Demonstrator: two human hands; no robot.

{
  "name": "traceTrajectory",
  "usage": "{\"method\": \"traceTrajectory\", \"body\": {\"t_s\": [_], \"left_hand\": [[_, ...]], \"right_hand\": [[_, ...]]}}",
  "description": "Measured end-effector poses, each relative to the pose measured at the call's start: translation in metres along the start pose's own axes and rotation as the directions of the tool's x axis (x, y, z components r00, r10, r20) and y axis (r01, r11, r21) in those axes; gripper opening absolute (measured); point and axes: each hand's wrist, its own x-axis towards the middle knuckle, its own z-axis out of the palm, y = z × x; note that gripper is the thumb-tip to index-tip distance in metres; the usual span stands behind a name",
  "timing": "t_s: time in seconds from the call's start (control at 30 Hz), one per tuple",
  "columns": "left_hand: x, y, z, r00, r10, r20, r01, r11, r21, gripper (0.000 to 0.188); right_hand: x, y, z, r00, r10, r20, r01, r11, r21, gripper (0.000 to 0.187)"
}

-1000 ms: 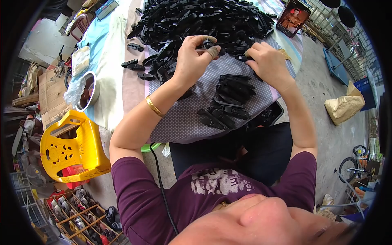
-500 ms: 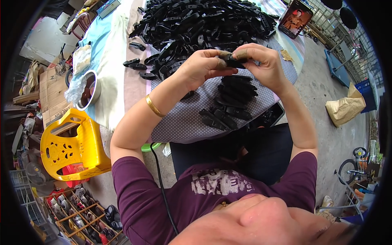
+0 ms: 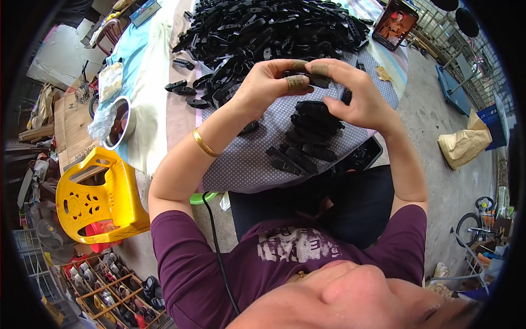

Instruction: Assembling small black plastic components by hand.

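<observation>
My left hand [image 3: 266, 85] pinches a small black plastic part [image 3: 319, 82] with thumb and forefinger, above the table. Brown tape wraps some fingertips of both hands. My right hand [image 3: 364, 97] curves round from the other side, its forefinger close to the left fingertips and its thumb spread well apart. Another black piece [image 3: 346, 96] shows in the gap of the right hand; whether it is touched or lies behind is unclear. Below the hands, a stack of similar black parts [image 3: 312, 129] lies on the dotted cloth, with a few more parts [image 3: 286, 162] nearer me.
A large heap of black parts [image 3: 268, 27] covers the table's far side. A phone [image 3: 395, 24] stands at the far right. At left are a metal bowl [image 3: 130, 123] and a yellow chair [image 3: 104, 197]. A black tray [image 3: 368, 154] sits by my lap; a cable [image 3: 216, 247] crosses my shirt.
My right thumb has come away from the black part and spread downward, widening the right hand's grip. The left hand keeps its hold, its fingers slightly shifted.
</observation>
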Motion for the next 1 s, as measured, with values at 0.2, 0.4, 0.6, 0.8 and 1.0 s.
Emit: {"method": "traceTrajectory", "body": {"t_s": [0.2,0.4,0.6,0.8,1.0], "left_hand": [[-0.006,0.007,0.011,0.963,0.269,-0.014,-0.239,0.88,0.411,0.042],[-0.009,0.007,0.014,0.891,0.453,0.035,-0.395,0.736,0.55,0.037],[-0.017,0.016,0.025,0.913,0.394,0.111,-0.387,0.743,0.546,0.033],[-0.018,-0.003,0.031,0.789,0.257,0.559,-0.602,0.506,0.617,0.036],[-0.012,-0.001,0.018,0.948,0.155,0.278,-0.271,0.85,0.452,0.034]], "right_hand": [[0.001,-0.003,-0.005,0.917,0.38,0.125,-0.396,0.907,0.146,0.05],[0.002,-0.005,-0.005,0.928,0.368,0.058,-0.373,0.915,0.155,0.031],[-0.001,0.01,-0.021,0.888,0.401,0.224,-0.459,0.783,0.42,0.022],[0.005,0.058,-0.024,0.936,0.352,-0.008,-0.35,0.935,0.061,0.027],[0.026,0.06,0.023,0.99,0.133,0.048,-0.089,0.85,-0.519,0.029]]}}
